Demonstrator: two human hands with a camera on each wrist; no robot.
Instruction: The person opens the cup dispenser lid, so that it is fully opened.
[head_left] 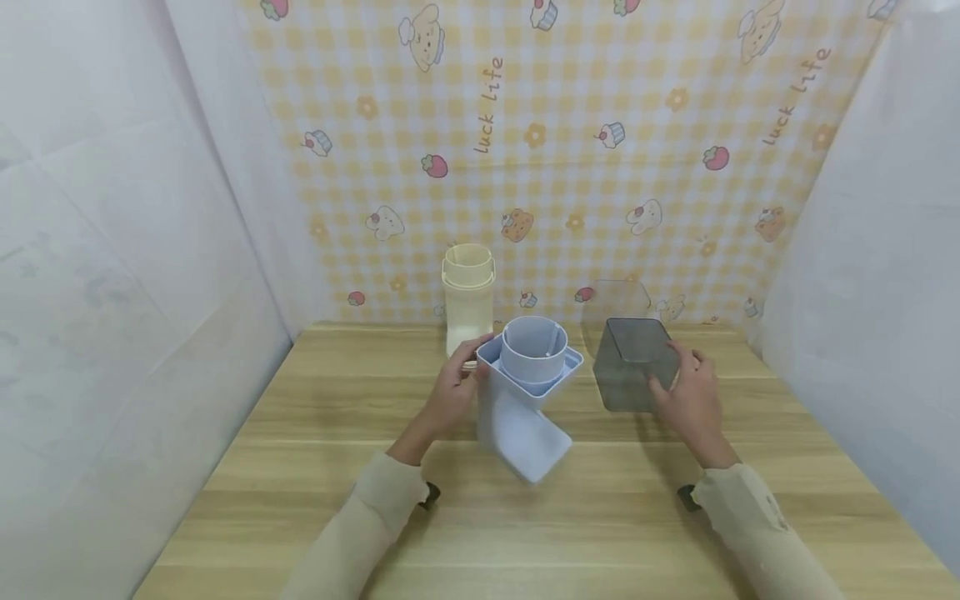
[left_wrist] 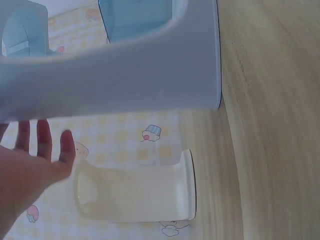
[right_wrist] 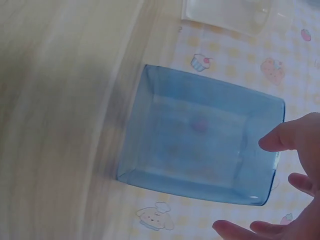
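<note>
A pale blue plastic stand [head_left: 525, 433] has a round collar inside a squarish rim on top and a flat foot at the front. My left hand [head_left: 453, 387] grips it at the upper left, under the rim. In the left wrist view, the fingers [left_wrist: 44, 140] are spread along its side wall. A smoky see-through box [head_left: 633, 375] stands to the right; it looks blue in the right wrist view. My right hand [head_left: 690, 396] is at its upper right corner, thumb [right_wrist: 277, 140] overlapping the face near the rim, other fingers spread apart beside it.
Behind the blue stand, a cream plastic stand [head_left: 468, 292] with a round top stands near the back of the wooden table [head_left: 337, 467]. A checked, printed cloth [head_left: 577, 183] hangs behind, with white sheets [head_left: 135, 292] at both sides.
</note>
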